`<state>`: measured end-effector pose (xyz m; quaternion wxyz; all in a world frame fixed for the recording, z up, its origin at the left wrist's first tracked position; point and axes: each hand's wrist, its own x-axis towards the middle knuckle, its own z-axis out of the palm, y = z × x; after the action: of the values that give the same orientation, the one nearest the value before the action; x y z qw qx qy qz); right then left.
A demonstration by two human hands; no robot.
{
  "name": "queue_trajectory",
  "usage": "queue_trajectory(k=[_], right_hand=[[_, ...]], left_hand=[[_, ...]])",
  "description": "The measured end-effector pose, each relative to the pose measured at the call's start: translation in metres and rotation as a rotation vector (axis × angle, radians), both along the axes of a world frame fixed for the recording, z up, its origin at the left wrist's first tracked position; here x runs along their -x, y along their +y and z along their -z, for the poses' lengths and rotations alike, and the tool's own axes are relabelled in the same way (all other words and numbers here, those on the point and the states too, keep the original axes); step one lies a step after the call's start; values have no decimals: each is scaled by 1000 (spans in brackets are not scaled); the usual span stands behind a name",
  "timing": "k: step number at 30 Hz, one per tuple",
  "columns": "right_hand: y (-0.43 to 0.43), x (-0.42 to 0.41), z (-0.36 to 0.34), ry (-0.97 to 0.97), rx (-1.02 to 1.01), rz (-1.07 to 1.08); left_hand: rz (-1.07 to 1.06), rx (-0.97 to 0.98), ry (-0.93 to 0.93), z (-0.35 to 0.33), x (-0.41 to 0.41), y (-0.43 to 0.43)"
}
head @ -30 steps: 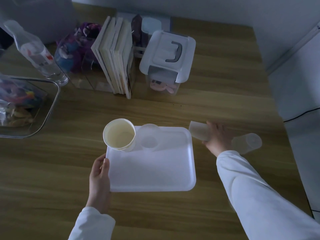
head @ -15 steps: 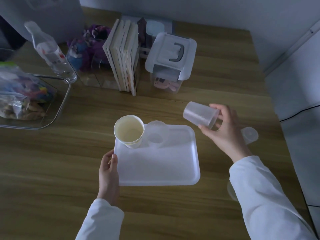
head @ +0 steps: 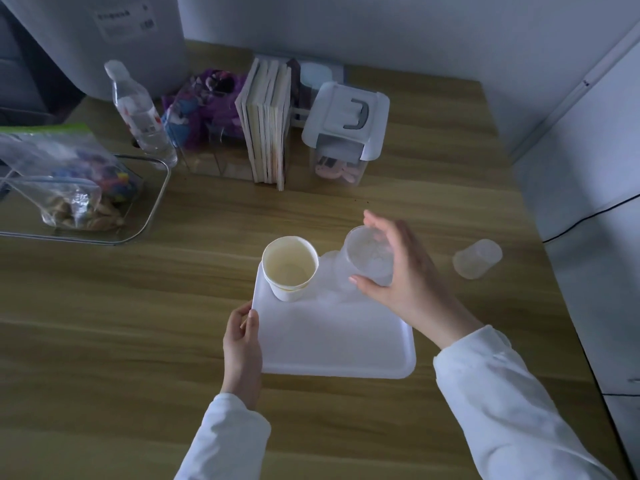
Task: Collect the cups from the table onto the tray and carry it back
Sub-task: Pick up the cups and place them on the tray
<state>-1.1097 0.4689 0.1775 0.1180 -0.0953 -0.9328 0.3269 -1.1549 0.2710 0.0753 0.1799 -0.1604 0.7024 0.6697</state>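
- My left hand (head: 242,344) pinches the tray's (head: 332,344) near-left rim, thumb on top, holding it flat on the table (head: 138,341).
- The paper cup (head: 290,268) already stands upright in the tray's far-left corner; I count that one as done.
- A clear cup (head: 329,271) seems to stand just beside it, though it is too blurred to be sure.
- My right hand (head: 394,268) grips a second clear cup (head: 369,256) over the far edge; it is not yet set down.
- The last cup (head: 477,258) lies on its side, well apart to the right.
- Carrying the tray back comes after that.
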Motion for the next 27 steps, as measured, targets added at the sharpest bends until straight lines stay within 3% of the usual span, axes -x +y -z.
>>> queue_trajectory(k=[8, 18, 22, 27], right_hand=[[-29, -6, -9, 48, -142, -43], [-44, -26, 8, -62, -119, 38], [-30, -47, 12, -52, -18, 183], [6, -103, 20, -8, 121, 567]], left_hand=[[40, -41, -7, -6, -11, -14], [95, -65, -16, -4, -14, -27], [131, -67, -15, -2, -14, -27], [178, -42, -4, 5, -14, -18]])
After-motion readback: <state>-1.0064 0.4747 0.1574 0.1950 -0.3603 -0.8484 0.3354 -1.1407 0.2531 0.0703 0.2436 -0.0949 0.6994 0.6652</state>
